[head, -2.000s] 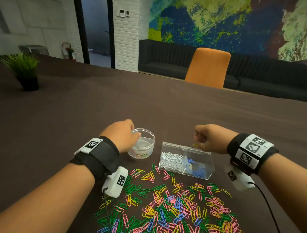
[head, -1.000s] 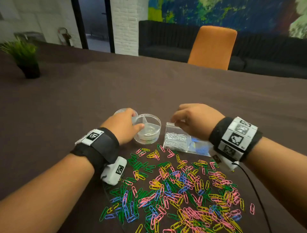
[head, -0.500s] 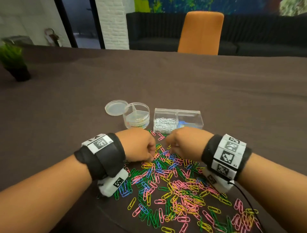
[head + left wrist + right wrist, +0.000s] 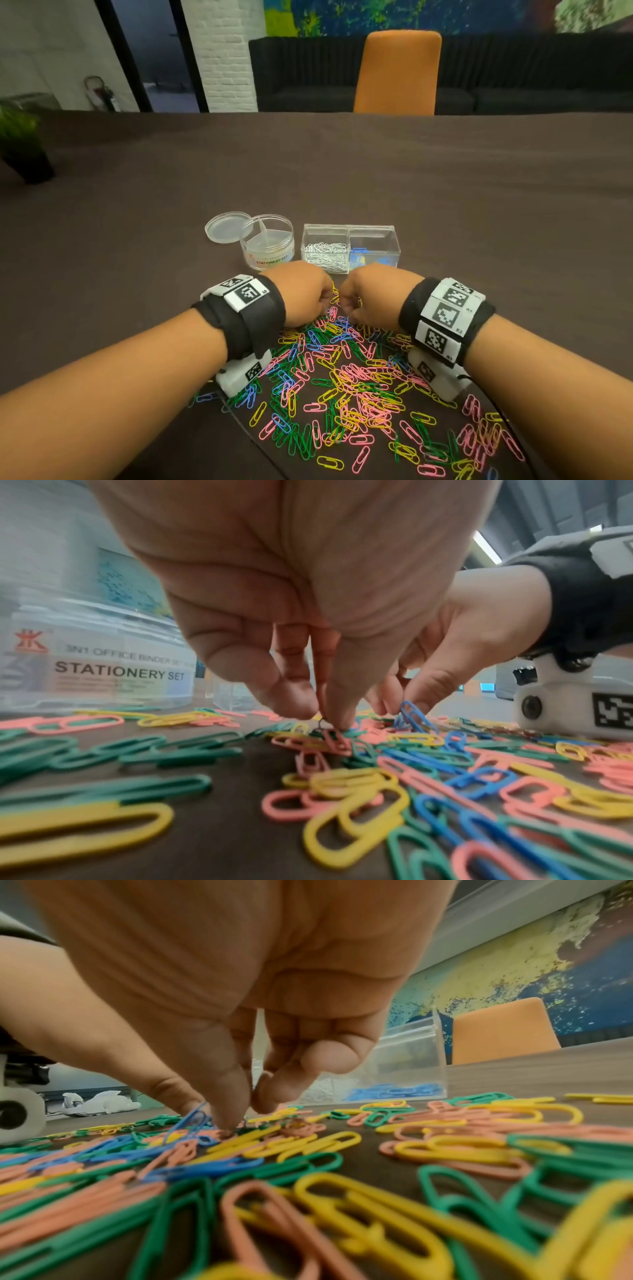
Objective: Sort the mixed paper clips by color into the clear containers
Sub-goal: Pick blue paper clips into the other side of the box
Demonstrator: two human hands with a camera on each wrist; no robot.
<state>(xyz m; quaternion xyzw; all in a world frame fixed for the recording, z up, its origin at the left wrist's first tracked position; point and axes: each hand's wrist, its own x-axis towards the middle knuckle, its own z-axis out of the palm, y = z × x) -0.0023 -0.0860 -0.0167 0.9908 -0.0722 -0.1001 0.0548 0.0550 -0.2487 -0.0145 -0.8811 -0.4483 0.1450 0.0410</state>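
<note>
A pile of pink, yellow, green and blue paper clips (image 4: 342,377) lies on the dark table. Behind it stand a round divided container (image 4: 269,246), empty, and a clear rectangular box (image 4: 373,240) with silver clips (image 4: 325,255) on its left and blue clips (image 4: 359,251) on its right. Both hands are down at the pile's far edge, close together. My left hand (image 4: 308,298) (image 4: 323,718) pinches thumb and finger on a pink clip (image 4: 337,741). My right hand (image 4: 363,301) (image 4: 245,1115) pinches at a blue clip (image 4: 414,718) (image 4: 192,1121) that stands up on end.
The round container's lid (image 4: 226,228) lies flat to its left. A potted plant (image 4: 20,144) stands at the far left of the table (image 4: 342,171). An orange chair (image 4: 397,72) is behind the far edge. Clips spread toward the near right edge.
Both hands have come back from the containers to the far edge of the pile and lowered their fingertips into it. The lid now lies beside the round container.
</note>
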